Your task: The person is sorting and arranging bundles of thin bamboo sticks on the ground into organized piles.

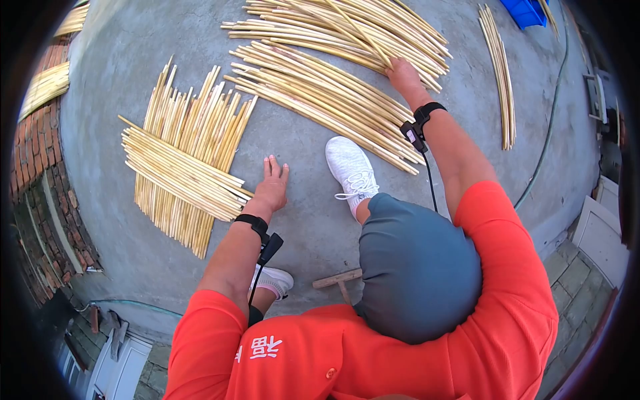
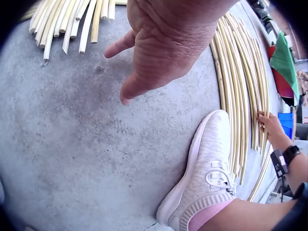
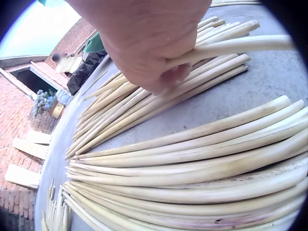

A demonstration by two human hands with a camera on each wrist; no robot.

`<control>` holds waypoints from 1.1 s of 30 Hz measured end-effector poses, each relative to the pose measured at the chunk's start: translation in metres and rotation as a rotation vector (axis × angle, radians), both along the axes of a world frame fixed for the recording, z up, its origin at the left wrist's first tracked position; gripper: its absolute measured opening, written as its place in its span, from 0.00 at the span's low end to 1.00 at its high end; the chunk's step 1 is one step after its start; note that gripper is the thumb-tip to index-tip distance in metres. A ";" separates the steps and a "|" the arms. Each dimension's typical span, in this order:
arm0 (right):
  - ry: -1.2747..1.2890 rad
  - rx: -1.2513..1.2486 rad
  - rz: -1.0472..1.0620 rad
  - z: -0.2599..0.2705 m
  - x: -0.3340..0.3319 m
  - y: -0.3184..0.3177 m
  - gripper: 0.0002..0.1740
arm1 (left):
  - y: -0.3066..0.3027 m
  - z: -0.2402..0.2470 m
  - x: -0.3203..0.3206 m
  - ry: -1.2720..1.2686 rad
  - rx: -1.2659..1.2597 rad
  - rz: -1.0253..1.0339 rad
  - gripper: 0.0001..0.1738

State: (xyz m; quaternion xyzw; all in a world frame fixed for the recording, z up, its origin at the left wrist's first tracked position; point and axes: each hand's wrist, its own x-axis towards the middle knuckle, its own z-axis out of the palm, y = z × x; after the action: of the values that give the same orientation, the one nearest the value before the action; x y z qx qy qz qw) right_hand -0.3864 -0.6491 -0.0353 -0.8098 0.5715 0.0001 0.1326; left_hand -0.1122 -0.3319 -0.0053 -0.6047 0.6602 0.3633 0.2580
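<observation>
My right hand [image 1: 407,81] grips one long pale peeled stick [image 1: 361,35] near its end, over the far row of similar sticks [image 1: 293,30]. In the right wrist view the fingers curl round that stick [image 3: 245,45], and its end passes out to the right. A second row of sticks [image 1: 313,95] lies just nearer to me. My left hand [image 1: 271,189] is low over the concrete with its fingers spread, holding nothing. Left of it, a smaller bundle [image 1: 183,170] lies crosswise on top of a layer of shorter-looking sticks [image 1: 175,223].
Several sticks [image 1: 499,80] lie apart at the right, near a green hose [image 1: 548,140] and a blue crate [image 1: 525,12]. My white shoe [image 1: 350,170] stands beside the nearer row. A small wooden piece [image 1: 337,279] is by my knee. Brickwork [image 1: 41,150] borders the left.
</observation>
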 end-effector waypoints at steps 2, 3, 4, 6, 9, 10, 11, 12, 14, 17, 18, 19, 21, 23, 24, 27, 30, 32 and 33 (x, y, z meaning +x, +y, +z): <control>0.019 0.020 0.055 0.001 0.000 0.001 0.11 | -0.002 0.003 0.000 0.004 0.018 0.005 0.53; 0.016 0.019 0.055 0.002 0.002 0.002 0.11 | -0.002 0.002 0.000 0.000 0.017 0.006 0.53; 0.017 0.096 0.011 0.004 0.004 0.004 0.11 | -0.002 0.001 0.000 -0.008 0.018 -0.004 0.53; 0.018 0.174 -0.034 0.004 0.008 0.007 0.11 | -0.001 0.000 0.000 -0.017 0.021 -0.014 0.53; 0.002 0.122 -0.039 0.000 0.008 0.011 0.11 | -0.001 -0.001 -0.001 -0.019 0.013 -0.022 0.53; 0.002 0.123 -0.041 -0.001 0.008 0.011 0.11 | 0.000 -0.002 -0.001 -0.017 0.004 -0.022 0.53; -0.049 0.068 -0.050 -0.002 0.008 0.010 0.11 | 0.001 -0.002 0.000 -0.015 -0.004 -0.023 0.53; -0.100 0.013 -0.060 -0.001 0.009 0.010 0.10 | -0.001 0.000 -0.001 -0.016 -0.004 -0.025 0.53; -0.064 0.023 -0.073 0.001 0.011 0.007 0.10 | -0.003 0.004 -0.002 -0.005 0.023 -0.007 0.52; -0.025 0.036 -0.061 0.003 0.016 0.008 0.09 | -0.001 0.000 -0.002 -0.016 0.010 -0.015 0.52; -0.024 0.039 -0.038 0.004 0.017 0.009 0.08 | -0.001 0.001 -0.002 -0.016 0.010 -0.015 0.52; -0.033 0.039 -0.034 0.005 0.017 0.010 0.08 | -0.002 0.002 -0.002 -0.004 0.015 -0.008 0.52; -0.047 0.032 -0.060 0.005 0.018 0.011 0.08 | -0.002 0.003 -0.002 0.007 0.020 -0.003 0.52; -0.061 0.024 -0.086 0.005 0.018 0.011 0.08 | -0.001 0.003 -0.003 -0.009 0.011 -0.017 0.52; -0.086 0.025 -0.035 0.002 0.016 0.009 0.09 | -0.002 0.003 -0.003 -0.009 0.011 -0.018 0.52; -0.120 0.019 0.056 -0.004 0.012 0.005 0.11 | -0.003 0.005 -0.004 -0.009 0.019 -0.009 0.52; -0.060 0.083 0.057 -0.005 0.012 0.005 0.10 | 0.001 0.001 -0.002 -0.002 0.006 -0.009 0.53; 0.009 0.151 0.021 -0.006 0.013 0.008 0.10 | 0.005 -0.005 0.000 -0.010 -0.034 -0.024 0.53; 0.016 0.116 0.043 -0.009 0.011 0.012 0.10 | 0.005 -0.005 0.000 -0.010 -0.033 -0.021 0.53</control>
State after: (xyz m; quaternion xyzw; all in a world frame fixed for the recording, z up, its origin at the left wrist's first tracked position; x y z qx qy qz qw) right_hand -0.3753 -0.6374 -0.0445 -0.8129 0.5539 0.0428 0.1748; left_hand -0.1125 -0.3265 -0.0103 -0.6038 0.6711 0.3467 0.2548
